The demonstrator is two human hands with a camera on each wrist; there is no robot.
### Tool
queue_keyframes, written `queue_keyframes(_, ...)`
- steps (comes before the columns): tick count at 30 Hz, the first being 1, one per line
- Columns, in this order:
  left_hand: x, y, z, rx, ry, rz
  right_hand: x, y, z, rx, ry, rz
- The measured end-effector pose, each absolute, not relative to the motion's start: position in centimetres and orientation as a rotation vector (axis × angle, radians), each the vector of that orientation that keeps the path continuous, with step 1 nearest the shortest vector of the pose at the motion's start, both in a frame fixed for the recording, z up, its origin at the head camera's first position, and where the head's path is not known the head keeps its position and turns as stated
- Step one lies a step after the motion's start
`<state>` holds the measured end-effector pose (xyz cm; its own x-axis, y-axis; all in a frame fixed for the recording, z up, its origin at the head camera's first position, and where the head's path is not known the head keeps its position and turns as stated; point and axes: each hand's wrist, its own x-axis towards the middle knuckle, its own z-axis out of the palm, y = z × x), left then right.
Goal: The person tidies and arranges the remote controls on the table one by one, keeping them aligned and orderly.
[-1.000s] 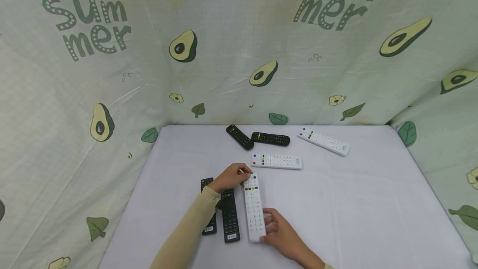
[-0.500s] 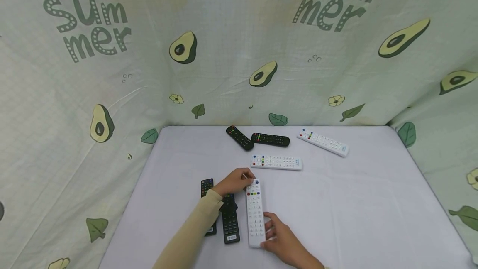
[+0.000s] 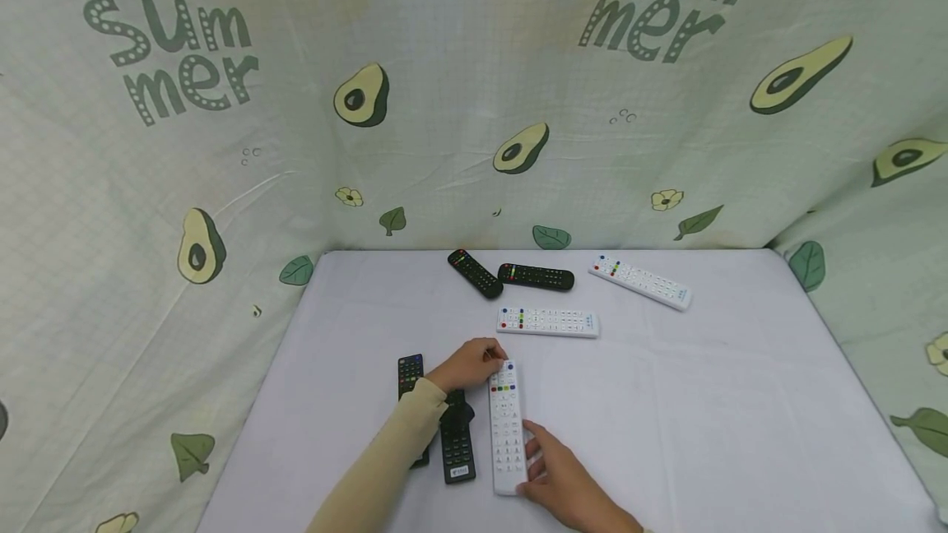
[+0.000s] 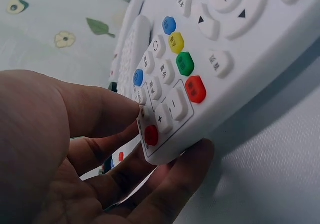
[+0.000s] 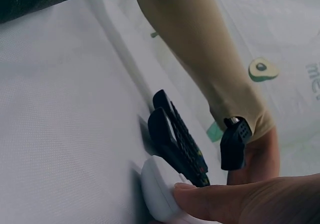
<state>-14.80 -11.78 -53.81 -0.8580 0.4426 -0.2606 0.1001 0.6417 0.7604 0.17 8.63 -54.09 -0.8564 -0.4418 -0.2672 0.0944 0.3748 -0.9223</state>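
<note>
A white remote control [image 3: 507,434] with colored buttons lies lengthwise between my two hands. At its far end my left hand [image 3: 468,364] pinches it; in the left wrist view the thumb is on the button face and fingers reach underneath. My right hand [image 3: 561,477] holds the near end, thumb at the lower corner and fingers along the right side. To the left, parallel to it, are two black remotes, one closer [image 3: 458,457] and one farther out [image 3: 411,370]. My left forearm partly covers both.
Beyond my hands a second white remote [image 3: 548,322] lies crosswise. Two black remotes, one slanted [image 3: 476,274] and one crosswise [image 3: 536,276], sit near the back edge. Another white remote [image 3: 641,282] is at the back right. Printed cloth [image 3: 437,89] hangs behind the white table [image 3: 741,418].
Both hands have drawn the white remote a little toward me and slightly right, now about level with the black remotes' near ends. The other remotes stay put.
</note>
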Motion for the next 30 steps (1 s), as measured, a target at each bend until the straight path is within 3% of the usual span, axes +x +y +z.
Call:
queue_keyframes(21,-14.2,-11.3,-53.8,0.416,2.487,0.991,0.1,9.1,-54.2,-0.357,2.205,-1.464)
queue_keyframes(30,-14.9,-11.5,-53.2,0.392,2.513,1.024,-1.6,10.6,-53.4,-0.285,2.372,-1.431)
